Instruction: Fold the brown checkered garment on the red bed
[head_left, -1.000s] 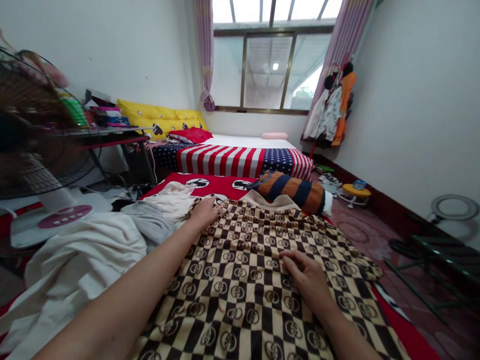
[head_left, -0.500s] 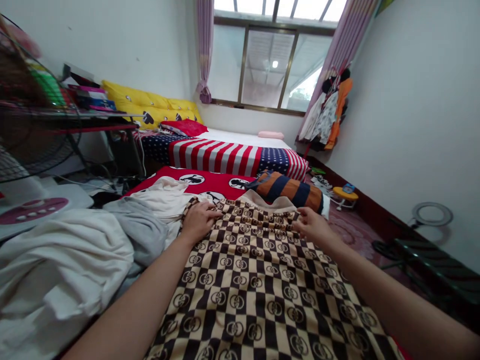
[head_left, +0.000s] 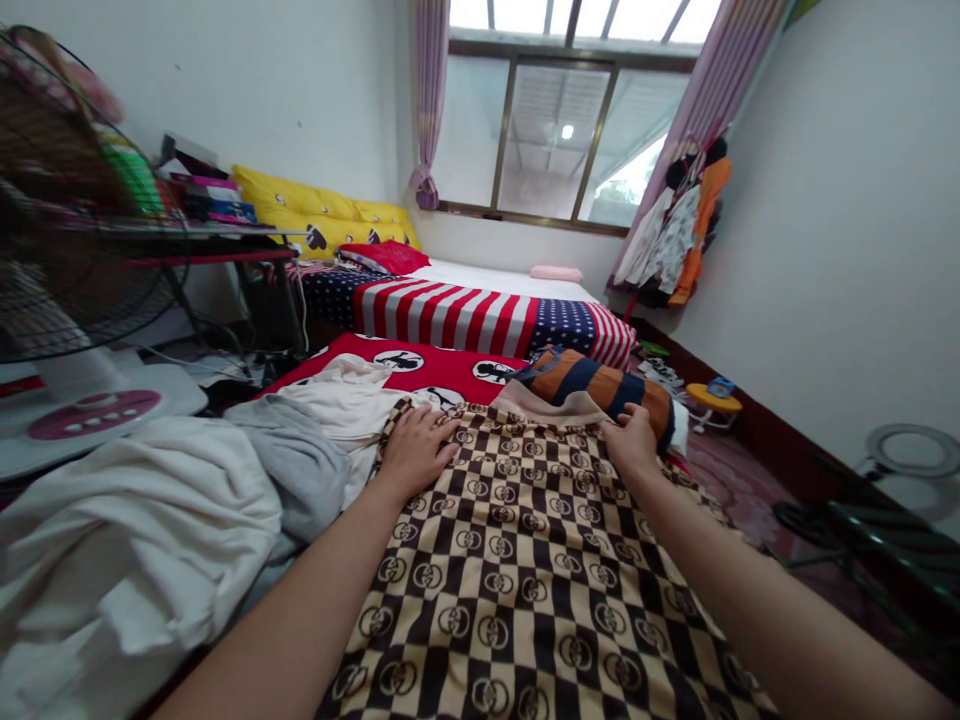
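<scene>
A brown-and-beige checkered garment with ring-like prints lies spread out in front of me. A plain beige piece shows at its far edge. My left hand rests flat on the garment's far left corner, fingers spread. At the far right corner, my right hand pinches the cloth between thumb and fingers. Beside my left arm are a crumpled white cloth, a grey cloth and another white cloth.
Under the clothes is a red cover with white ovals. A rolled brown-and-navy striped cloth lies beyond my right hand. A fan stands left; a bed is under the window. A yellow stool and a ring light are right.
My right hand has shifted slightly outward and pinches the garment's far right corner. My left hand stays flat on the left corner. The whole view has swung slightly left.
</scene>
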